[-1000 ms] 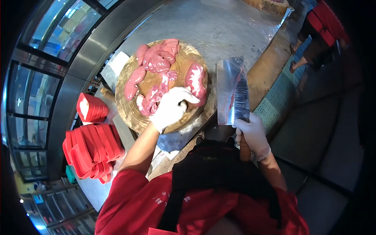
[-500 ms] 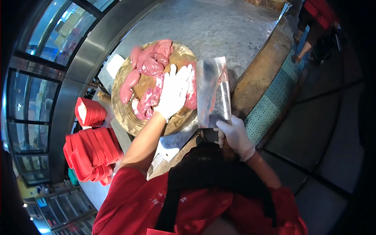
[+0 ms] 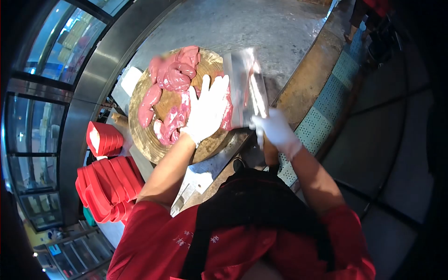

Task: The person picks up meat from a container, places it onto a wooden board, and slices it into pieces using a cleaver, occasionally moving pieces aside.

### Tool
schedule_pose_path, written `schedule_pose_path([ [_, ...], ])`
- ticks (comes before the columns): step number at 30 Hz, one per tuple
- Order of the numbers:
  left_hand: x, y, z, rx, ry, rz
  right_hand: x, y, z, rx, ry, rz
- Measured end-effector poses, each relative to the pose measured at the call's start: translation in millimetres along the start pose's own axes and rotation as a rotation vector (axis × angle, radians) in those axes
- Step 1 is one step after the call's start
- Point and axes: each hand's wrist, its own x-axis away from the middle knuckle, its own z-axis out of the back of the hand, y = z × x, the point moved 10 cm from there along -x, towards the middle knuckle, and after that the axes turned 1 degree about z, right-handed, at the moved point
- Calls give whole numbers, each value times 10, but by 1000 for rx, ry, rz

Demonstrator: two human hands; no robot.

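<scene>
My left hand [image 3: 207, 112], in a white glove, lies flat with fingers stretched out over a slab of dark red meat [image 3: 228, 112]. That slab is at the right side of a round wooden chopping block [image 3: 139, 135]; my palm hides part of it. In my right hand [image 3: 279, 133], also gloved and blurred, is the handle of a wide-bladed cleaver [image 3: 247, 86]. Its blade stands along the block's right edge, close beside the slab; whether it touches cannot be seen. Smooth liver-like pieces [image 3: 177, 70] and a ragged strip of meat [image 3: 173, 122] lie on the block's left half.
Stacked red containers [image 3: 112, 179] stand at the left, with another red stack [image 3: 105, 138] behind. A metal counter [image 3: 224, 23] stretches beyond the block. Perforated green matting [image 3: 322, 119] runs along the right. Another person [image 3: 359, 16] stands at the far right.
My right hand and the cleaver have moved forward, away from my body, and slightly left. My left hand stays flat on the meat. The view has shifted slightly.
</scene>
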Motion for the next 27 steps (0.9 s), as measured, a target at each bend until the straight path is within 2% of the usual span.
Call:
schedule_pose_path([
  [2,11,4,10,21,-9,8,405,109,-102,-6,-76,109],
  [5,24,-14,-14,45,-3,27,820,346,-138,-13,-85,-25],
  [9,145,30,-14,33,-24,26,318,-27,-124,10,-106,109],
  [10,169,43,1,38,-25,38,57,34,-76,38,-78,39],
  [12,190,63,79,76,7,53,-203,-159,-117,31,-63,41],
  [15,186,68,79,31,-22,67,-33,-55,-156,129,-77,-7],
  [18,227,78,18,-9,-61,69,505,153,-274,25,-86,-2],
  [20,206,51,18,-21,-67,71,650,290,-271,130,-97,-50],
  [21,205,33,44,16,-43,87,567,314,-253,47,-99,-67],
  [22,196,9,76,48,-19,101,471,154,-265,96,-166,-27],
  [24,180,35,59,44,-49,104,224,148,-278,67,-136,-41],
  [27,250,58,26,4,-114,99,475,306,-356,54,-165,-89],
])
